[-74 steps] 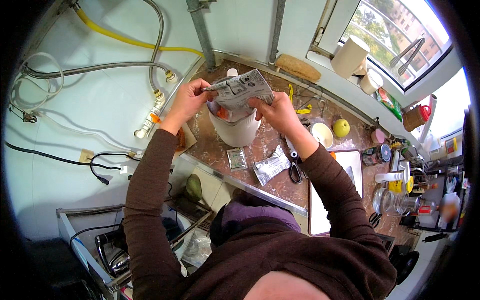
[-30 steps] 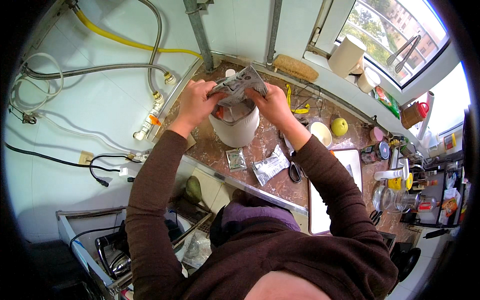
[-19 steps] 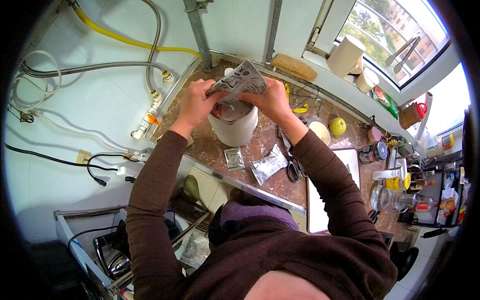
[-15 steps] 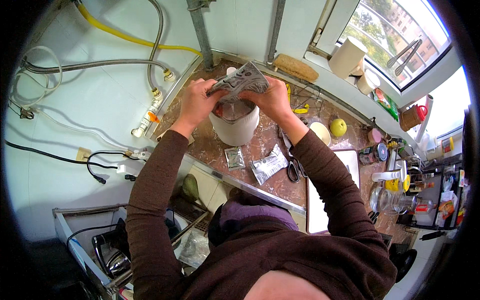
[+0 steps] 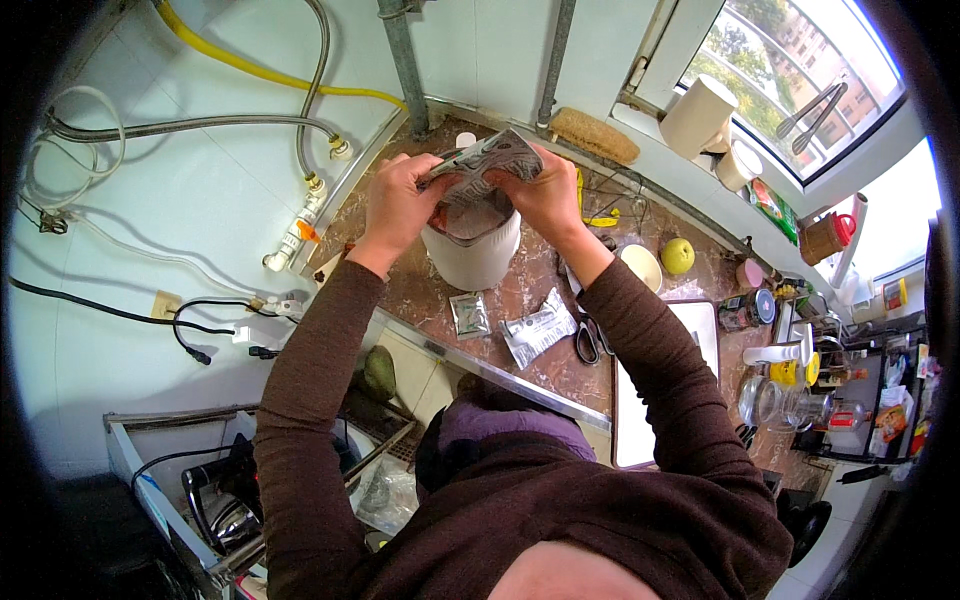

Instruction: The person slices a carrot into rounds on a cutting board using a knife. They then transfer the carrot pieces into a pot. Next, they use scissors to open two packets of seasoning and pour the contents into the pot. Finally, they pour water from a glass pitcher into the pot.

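Note:
A grey printed packet (image 5: 496,153) is pinched between my left hand (image 5: 398,200) and my right hand (image 5: 548,200), thumbs toward its lower side. It is bent and tilted over the open top of a white container (image 5: 470,250). Inside the container something pale and reddish shows, partly hidden by the packet. In front of the container lie a small flat sachet (image 5: 470,315) and a crumpled silver-white packet (image 5: 535,328), with black-handled scissors (image 5: 587,342) beside them.
Right of the container are a cream bowl (image 5: 640,265), a yellow-green apple (image 5: 677,256), a white tray (image 5: 635,410) and crowded jars (image 5: 745,308). A brown sponge-like pad (image 5: 590,135) lies along the back ledge. Pipes, hoses and plugs line the left wall (image 5: 120,240).
Over the last few seconds the packet has become more bent and tipped over the container; my left thumb has moved inward beneath it. In the latest moments both hands have barely moved.

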